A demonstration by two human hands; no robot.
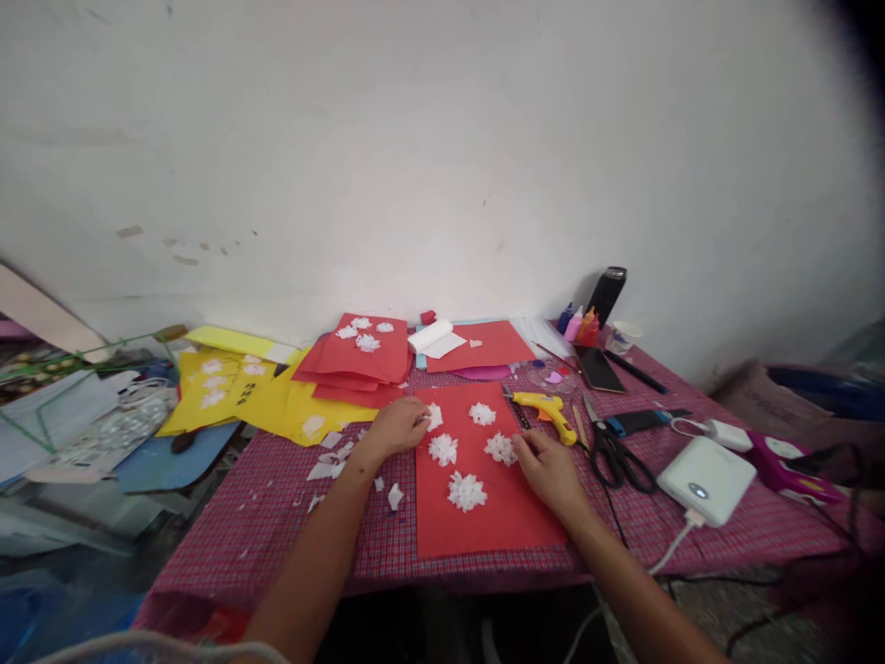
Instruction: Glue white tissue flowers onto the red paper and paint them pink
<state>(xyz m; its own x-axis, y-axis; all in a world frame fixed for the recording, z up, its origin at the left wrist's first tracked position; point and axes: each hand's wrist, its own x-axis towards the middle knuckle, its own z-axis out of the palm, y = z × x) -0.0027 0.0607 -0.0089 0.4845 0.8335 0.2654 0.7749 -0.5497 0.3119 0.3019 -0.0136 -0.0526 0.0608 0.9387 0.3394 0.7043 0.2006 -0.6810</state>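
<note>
A red paper sheet lies flat in front of me, with several ruffled white paper flowers on it. At its upper left edge, my left hand has its fingers curled together on a white flower, partly covering it. My right hand is closed at the right rim of another flower, thumb and fingertips pinching its edge. Just beyond the right hand rests a yellow hot glue gun. Torn white paper scraps are scattered beside my left forearm.
Black-handled scissors, a white power bank and cables are on the right. Behind stand paint bottles and a black flask. Stacked red sheets and yellow paper lie at the back left, near the wall.
</note>
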